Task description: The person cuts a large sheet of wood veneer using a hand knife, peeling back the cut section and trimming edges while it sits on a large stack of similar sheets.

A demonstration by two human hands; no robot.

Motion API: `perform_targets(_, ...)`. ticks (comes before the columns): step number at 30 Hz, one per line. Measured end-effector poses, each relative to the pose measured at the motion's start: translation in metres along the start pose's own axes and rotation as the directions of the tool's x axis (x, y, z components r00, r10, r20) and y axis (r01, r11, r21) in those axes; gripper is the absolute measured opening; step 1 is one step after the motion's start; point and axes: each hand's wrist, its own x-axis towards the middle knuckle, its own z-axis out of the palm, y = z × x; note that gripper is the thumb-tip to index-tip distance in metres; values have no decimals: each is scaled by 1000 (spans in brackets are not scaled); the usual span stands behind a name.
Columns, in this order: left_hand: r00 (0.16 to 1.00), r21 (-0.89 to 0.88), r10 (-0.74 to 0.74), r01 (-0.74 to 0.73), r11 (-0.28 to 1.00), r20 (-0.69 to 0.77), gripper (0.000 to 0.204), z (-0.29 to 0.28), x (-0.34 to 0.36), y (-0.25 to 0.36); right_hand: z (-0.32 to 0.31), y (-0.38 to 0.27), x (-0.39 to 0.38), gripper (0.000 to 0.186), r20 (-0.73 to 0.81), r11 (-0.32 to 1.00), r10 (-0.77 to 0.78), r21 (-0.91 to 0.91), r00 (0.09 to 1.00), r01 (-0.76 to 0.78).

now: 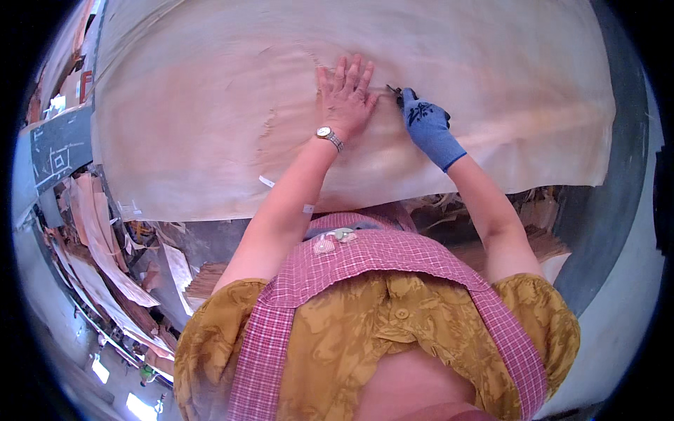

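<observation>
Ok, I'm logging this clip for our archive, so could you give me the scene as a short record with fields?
surface: large pale wood veneer sheet, lying flat
left hand: bare left hand, palm flat on the sheet, wristwatch on
right hand: right hand in a blue glove, holding a small dark tool, kind unclear, on the sheet
clothing: pink checked apron
surroundings: veneer scraps piled lower left

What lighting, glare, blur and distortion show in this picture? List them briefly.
Head view: soft, even light on the pale, thin wood veneer sheet, no hard glare; faint shadow under the bare left hand; fisheye bends the sheet's edges and darkens the rim; the blue-gloved right hand is sharp, while the scrap pile at lower left looks softer.
</observation>
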Motion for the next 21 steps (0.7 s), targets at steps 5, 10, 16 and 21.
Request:
perform_targets(5, 1000, 26, 7, -7, 1000, 9, 68, 1, 1, -2, 24, 18, -24, 20, 100, 997, 70, -32, 993, -67)
perform_targets(10, 1000, 38, 10, -10, 999, -11, 67, 4, 2, -5, 13, 24, -33, 22, 16, 996, 77, 52, 997, -78)
perform_targets(16, 980, -235, -122, 83, 968, -155, 60, -33, -18, -21, 8, 39, -30, 27, -275, 924, -11, 364, 961, 115)
perform_targets(21, 936, -271, -299, 244, 931, -187, 51, -61, -73, -24, -33, -11, 2, 40, -326, 849, -168, 431, 930, 305)
